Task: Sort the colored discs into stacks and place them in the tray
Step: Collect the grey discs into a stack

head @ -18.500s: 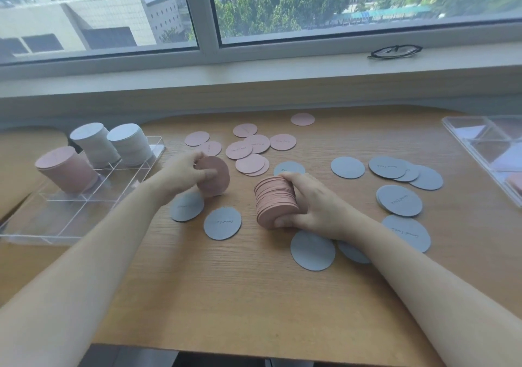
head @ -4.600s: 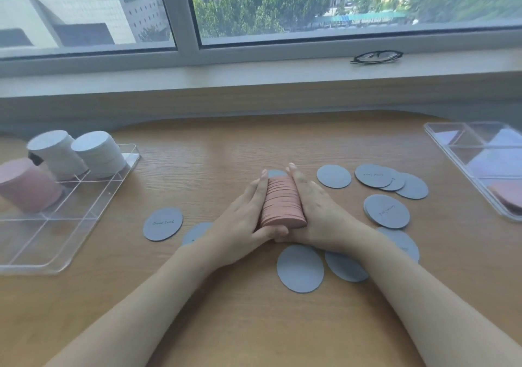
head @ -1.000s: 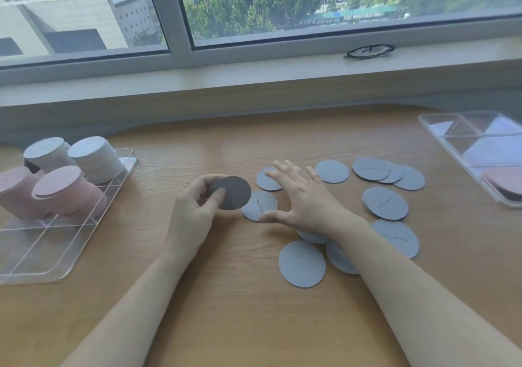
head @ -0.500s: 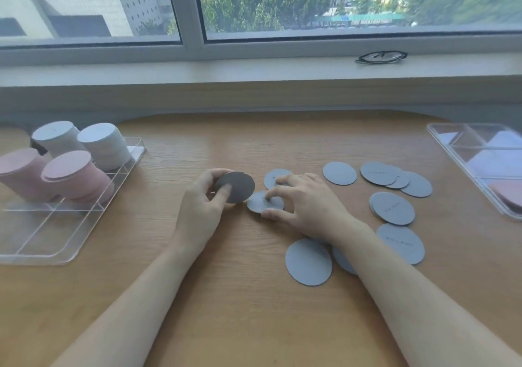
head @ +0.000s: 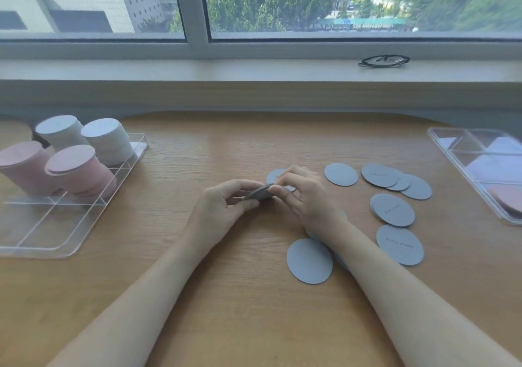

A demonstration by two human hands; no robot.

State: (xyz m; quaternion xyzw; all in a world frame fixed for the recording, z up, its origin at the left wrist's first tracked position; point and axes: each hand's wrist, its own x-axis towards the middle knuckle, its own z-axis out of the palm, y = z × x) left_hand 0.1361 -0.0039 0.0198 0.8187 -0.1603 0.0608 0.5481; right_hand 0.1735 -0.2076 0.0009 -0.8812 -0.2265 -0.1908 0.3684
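Both hands meet over the middle of the tabletop point(head: 226, 296). The left hand point(head: 223, 211) has its grip curled round a few grey discs point(head: 258, 194), held nearly edge-on between thumb and fingers. The right hand point(head: 305, 194) closes its fingertips on the same discs from the other side, so both grips are narrow and holding; how many discs are in the bundle cannot be told.

Just behind the right hand a grey disc point(head: 275, 175) lies flat, partly hidden by the fingers. Toward the right edge more loose grey discs are spread flat: a single one point(head: 341, 174), an overlapping group of three point(head: 395, 180), one with writing on it point(head: 393, 209), and another point(head: 400, 244) nearer the front. A plain grey disc point(head: 310, 260) lies just beside the right forearm, with others partly hidden under the wrist.

At the left edge stands the clear tray point(head: 42, 242), divided into compartments. Its far compartments hold two whitish stacks point(head: 84, 137), and in front of them two pink stacks point(head: 56, 171); the nearer pink stack leans and its lower discs are slipped sideways. The front compartments hold nothing.

At the right edge a second clear tray point(head: 463, 163) holds pale sheets and something pink at its near end. A pair of glasses point(head: 384, 60) lies on the windowsill.
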